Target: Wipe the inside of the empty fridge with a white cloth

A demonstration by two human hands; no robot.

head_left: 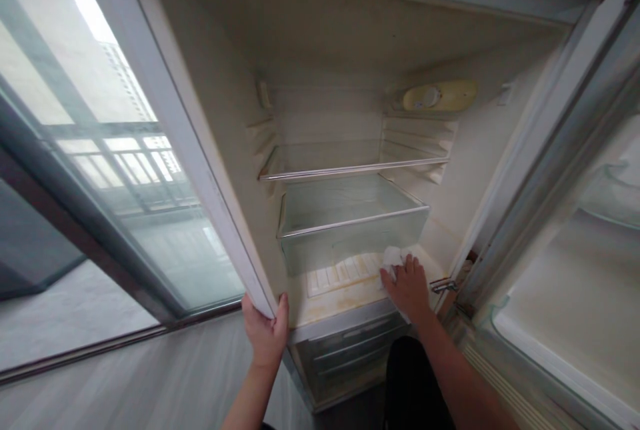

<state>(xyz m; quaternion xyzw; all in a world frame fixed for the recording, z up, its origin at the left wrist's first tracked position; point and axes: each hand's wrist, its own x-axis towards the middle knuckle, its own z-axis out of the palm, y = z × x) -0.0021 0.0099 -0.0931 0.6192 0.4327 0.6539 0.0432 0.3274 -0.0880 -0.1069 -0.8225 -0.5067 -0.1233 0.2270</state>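
Observation:
An open, empty fridge fills the view. My left hand [266, 335] grips the lower left edge of the fridge body [235, 243], fingers curled around it. My right hand [407, 287] presses a white cloth [392, 257] against the stained, yellowed fridge floor [330, 297], just in front of a clear crisper drawer [350, 230]. Above the drawer sits a glass shelf [350, 167]. The cloth is partly hidden under my fingers.
A yellowed thermostat dial [440, 95] is on the upper right inner wall. The open fridge door [575, 270] with its racks stands at the right. A lower freezer compartment [350, 350] is below. A window with balcony railing [100, 170] is at the left.

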